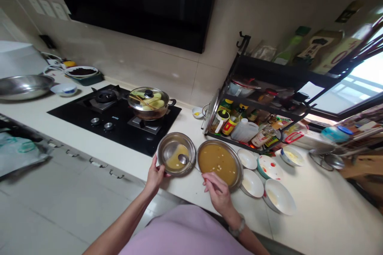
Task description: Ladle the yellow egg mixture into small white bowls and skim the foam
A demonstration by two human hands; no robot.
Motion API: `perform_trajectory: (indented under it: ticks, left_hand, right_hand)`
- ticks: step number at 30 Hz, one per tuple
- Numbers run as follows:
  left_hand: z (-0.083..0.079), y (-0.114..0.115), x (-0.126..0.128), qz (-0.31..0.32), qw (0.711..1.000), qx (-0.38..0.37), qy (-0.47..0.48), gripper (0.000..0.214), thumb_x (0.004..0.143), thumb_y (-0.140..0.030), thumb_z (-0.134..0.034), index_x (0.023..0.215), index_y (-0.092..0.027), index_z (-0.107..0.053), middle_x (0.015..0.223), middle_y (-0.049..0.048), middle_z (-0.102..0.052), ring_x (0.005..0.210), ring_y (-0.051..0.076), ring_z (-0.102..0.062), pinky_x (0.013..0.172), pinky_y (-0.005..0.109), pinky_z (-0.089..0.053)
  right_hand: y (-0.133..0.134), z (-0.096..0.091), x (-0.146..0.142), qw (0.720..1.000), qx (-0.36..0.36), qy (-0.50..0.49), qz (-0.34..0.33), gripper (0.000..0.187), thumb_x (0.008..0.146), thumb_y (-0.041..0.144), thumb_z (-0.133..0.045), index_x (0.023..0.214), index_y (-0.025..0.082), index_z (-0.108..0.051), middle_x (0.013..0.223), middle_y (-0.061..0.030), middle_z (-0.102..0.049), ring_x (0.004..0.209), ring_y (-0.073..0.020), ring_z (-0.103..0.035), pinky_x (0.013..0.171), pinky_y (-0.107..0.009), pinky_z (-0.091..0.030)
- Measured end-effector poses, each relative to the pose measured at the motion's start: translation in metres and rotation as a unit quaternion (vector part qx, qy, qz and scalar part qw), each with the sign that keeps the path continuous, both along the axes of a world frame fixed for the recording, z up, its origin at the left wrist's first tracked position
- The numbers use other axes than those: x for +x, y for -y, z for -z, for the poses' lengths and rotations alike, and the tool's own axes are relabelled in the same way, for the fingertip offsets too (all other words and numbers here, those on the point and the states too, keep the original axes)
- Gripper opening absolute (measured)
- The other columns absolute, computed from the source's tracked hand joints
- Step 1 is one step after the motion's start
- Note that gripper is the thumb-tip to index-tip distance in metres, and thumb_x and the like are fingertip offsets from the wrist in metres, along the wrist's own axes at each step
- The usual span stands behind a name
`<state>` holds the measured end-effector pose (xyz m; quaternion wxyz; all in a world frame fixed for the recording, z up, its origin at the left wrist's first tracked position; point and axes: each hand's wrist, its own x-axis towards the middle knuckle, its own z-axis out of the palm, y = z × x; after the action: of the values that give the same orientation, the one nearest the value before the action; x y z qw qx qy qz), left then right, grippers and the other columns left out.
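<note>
My left hand [156, 174] grips the near left rim of a steel bowl [162, 152], which is tilted at the counter's front edge. A shallow pool of brownish-yellow liquid lies in it. In my right hand [218, 191] is the handle of a metal spoon [183, 159], its bowl end over that liquid. Right beside it stands a wider steel basin [241, 169] nearly full of brown liquid with pale bits floating on top. My right hand hovers over this basin's near left rim.
A lidded pan [149, 103] sits on the black gas hob [119, 133]. Several white bowls [279, 197] stand right of the basin. Behind them rises a black rack [269, 69] of bottles and jars. A small dish [198, 112] is near the wall.
</note>
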<state>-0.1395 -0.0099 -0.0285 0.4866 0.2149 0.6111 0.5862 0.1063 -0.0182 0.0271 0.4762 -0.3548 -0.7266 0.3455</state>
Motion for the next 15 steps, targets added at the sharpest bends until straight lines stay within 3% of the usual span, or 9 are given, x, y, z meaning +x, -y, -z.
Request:
perform_trajectory:
  ticks: [4, 9, 15]
  left_hand:
    - [0.002, 0.001, -0.001, 0.004, 1.000, 0.007, -0.004, 0.077, 0.082, -0.010, -0.053, 0.151, -0.018, -0.019, 0.052, -0.0085, -0.052, 0.043, 0.009, -0.055, 0.052, 0.025, -0.056]
    - [0.003, 0.002, -0.001, 0.002, 1.000, 0.010, -0.002, 0.080, 0.080, -0.012, -0.056, 0.151, -0.019, -0.020, 0.053, -0.0083, -0.053, 0.043, 0.009, -0.054, 0.052, 0.025, -0.056]
    - [0.005, 0.002, -0.002, 0.003, 1.000, 0.013, -0.005, 0.082, 0.079, -0.012, -0.056, 0.152, -0.019, -0.018, 0.053, -0.0084, -0.052, 0.043, 0.010, -0.055, 0.053, 0.026, -0.056]
  right_hand:
    - [-0.012, 0.011, -0.010, 0.998, -0.052, 0.003, -0.020, 0.023, 0.092, 0.029, -0.053, 0.102, 0.022, -0.072, 0.083, -0.0066, -0.064, 0.065, -0.0144, -0.062, 0.049, -0.022, -0.054]
    - [-0.030, 0.009, -0.012, 0.997, -0.063, -0.001, 0.036, 0.023, 0.089, 0.032, -0.055, 0.098, 0.024, -0.074, 0.084, -0.0070, -0.066, 0.069, -0.0168, -0.063, 0.052, -0.025, -0.054]
    - [-0.033, 0.019, -0.020, 0.996, -0.079, 0.007, 0.045, 0.023, 0.087, 0.034, -0.055, 0.096, 0.023, -0.073, 0.082, -0.0061, -0.067, 0.066, -0.0159, -0.063, 0.055, -0.026, -0.054]
